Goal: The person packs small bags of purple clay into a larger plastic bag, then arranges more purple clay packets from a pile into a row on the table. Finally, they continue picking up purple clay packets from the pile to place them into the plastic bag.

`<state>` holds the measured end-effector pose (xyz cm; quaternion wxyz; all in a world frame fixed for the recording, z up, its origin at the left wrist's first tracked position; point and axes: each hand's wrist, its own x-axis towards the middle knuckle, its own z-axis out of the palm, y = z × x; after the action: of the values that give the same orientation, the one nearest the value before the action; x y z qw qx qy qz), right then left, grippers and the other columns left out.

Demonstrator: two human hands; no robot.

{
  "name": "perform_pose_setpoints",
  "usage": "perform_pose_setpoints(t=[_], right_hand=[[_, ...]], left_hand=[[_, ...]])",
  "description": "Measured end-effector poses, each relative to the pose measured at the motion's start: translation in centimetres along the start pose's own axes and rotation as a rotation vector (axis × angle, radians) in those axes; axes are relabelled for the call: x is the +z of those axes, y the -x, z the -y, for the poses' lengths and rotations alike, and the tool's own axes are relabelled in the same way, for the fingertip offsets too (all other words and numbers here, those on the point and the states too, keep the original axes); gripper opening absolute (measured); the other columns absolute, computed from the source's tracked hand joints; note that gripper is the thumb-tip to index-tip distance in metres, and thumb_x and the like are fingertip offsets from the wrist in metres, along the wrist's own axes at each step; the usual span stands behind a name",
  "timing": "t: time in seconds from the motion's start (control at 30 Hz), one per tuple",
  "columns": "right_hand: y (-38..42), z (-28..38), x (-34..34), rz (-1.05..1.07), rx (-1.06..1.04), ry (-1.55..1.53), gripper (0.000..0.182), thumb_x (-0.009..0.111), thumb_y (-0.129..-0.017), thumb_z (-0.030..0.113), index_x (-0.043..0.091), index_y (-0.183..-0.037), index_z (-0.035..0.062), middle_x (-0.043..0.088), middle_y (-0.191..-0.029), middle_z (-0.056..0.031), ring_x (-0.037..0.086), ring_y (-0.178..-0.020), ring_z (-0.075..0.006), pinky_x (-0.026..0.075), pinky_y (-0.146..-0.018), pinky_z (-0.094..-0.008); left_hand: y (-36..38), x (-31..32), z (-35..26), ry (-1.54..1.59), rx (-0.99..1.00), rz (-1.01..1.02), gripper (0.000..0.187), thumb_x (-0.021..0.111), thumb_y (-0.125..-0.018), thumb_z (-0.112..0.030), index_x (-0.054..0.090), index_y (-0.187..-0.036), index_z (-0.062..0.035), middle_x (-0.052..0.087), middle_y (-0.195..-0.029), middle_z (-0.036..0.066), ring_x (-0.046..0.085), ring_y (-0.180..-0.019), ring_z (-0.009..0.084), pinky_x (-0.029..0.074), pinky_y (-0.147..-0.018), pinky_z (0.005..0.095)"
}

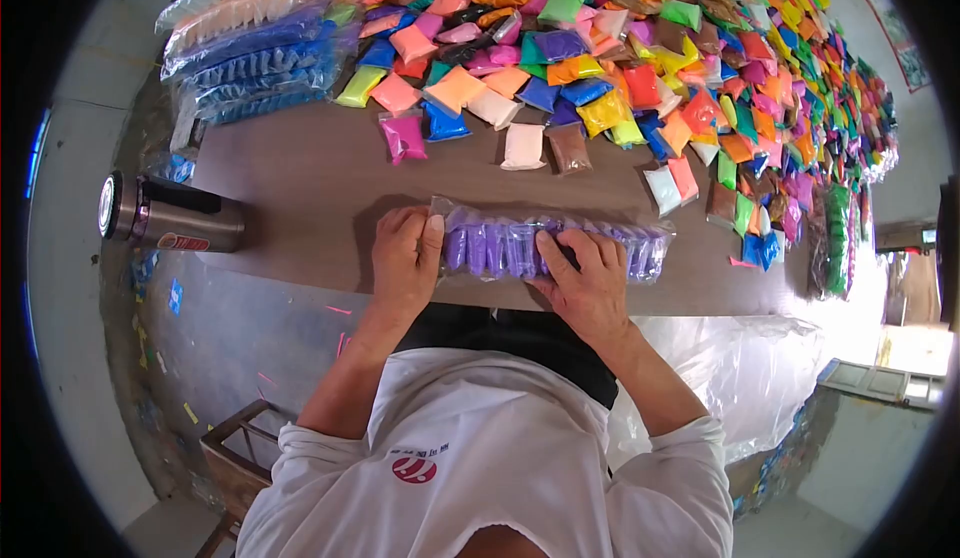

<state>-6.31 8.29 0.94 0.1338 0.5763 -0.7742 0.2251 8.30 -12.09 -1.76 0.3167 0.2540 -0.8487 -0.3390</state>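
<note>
A clear plastic bag of purple packets (490, 248) lies lengthwise near the front edge of the brown table, its packets standing in a row. My left hand (408, 253) pinches the bag's left end between thumb and fingers. Across the middle and right of the row rests my right hand (585, 273), its thumb and fingers curled over the packets and pressing on them. Part of the row is hidden beneath that hand. Just beyond the bag lie a pale pink packet (523, 147), a brown packet (570, 150) and a magenta packet (404, 139).
A large heap of colourful packets (600, 68) covers the table's back and right. Filled bags of blue packets (262, 83) are stacked at the back left. A steel flask (185, 216) lies at the left edge. A wooden stool (240, 448) stands below left; clear plastic sheeting (730, 368) hangs at right.
</note>
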Motion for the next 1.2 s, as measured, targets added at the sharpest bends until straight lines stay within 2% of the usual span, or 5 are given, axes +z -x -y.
perform_pose_setpoints(t=[0.17, 0.37, 0.47, 0.87, 1.2], right_hand=[[0.0, 0.1, 0.4, -0.051, -0.005, -0.008, 0.054, 0.083, -0.062, 0.015, 0.069, -0.113, 0.0089, 0.057, -0.112, -0.0043, 0.055, -0.101, -0.0248, 0.043, -0.086, -0.0411], [-0.1, 0.4, 0.4, -0.088, 0.009, -0.001, 0.051, 0.083, -0.059, 0.013, 0.07, -0.108, 0.0081, 0.057, -0.111, -0.0033, 0.055, -0.102, -0.0239, 0.044, -0.086, -0.0405], [-0.2, 0.6, 0.1, -0.073, 0.005, 0.019, 0.05, 0.082, -0.06, 0.013, 0.069, -0.108, 0.0076, 0.057, -0.111, -0.0036, 0.055, -0.102, -0.0238, 0.044, -0.086, -0.0406], [-1.0, 0.8, -0.4, -0.06, -0.05, 0.051, 0.029, 0.072, -0.074, 0.01, 0.066, -0.102, 0.0035, 0.06, -0.115, -0.0093, 0.055, -0.11, -0.0269, 0.043, -0.099, -0.0479], [-1.4, 0.5, -0.8, -0.037, -0.072, 0.035, 0.026, 0.067, -0.075, 0.012, 0.066, -0.1, 0.0033, 0.064, -0.11, -0.0087, 0.057, -0.106, -0.0272, 0.046, -0.094, -0.0448]], left_hand=[[0.0, 0.1, 0.1, 0.048, 0.008, -0.03, 0.027, 0.057, -0.1, -0.024, 0.065, -0.092, 0.0, 0.067, -0.094, 0.014, 0.06, -0.093, 0.0345, 0.046, -0.086, 0.0423], [0.1, -0.3, 0.9, 0.275, -0.19, -0.024, 0.037, 0.053, -0.104, -0.029, 0.06, -0.083, 0.0009, 0.06, -0.074, 0.01, 0.056, -0.07, 0.0227, 0.045, -0.068, 0.0339], [-0.1, -0.5, 0.3, 0.29, -0.173, -0.041, 0.04, 0.051, -0.105, -0.03, 0.058, -0.08, 0.0008, 0.056, -0.07, 0.007, 0.052, -0.066, 0.0176, 0.043, -0.065, 0.0316], [0.0, -0.3, 1.5, 0.671, -0.267, -0.184, 0.044, 0.048, -0.106, -0.031, 0.054, -0.074, -0.0014, 0.066, -0.083, 0.008, 0.056, -0.071, 0.0128, 0.046, -0.069, 0.0283], [-0.2, -1.4, 2.0, 0.747, -0.35, -0.146, 0.046, 0.047, -0.106, -0.032, 0.05, -0.071, -0.0039, 0.065, -0.083, 0.009, 0.056, -0.07, 0.0133, 0.045, -0.07, 0.0289]])
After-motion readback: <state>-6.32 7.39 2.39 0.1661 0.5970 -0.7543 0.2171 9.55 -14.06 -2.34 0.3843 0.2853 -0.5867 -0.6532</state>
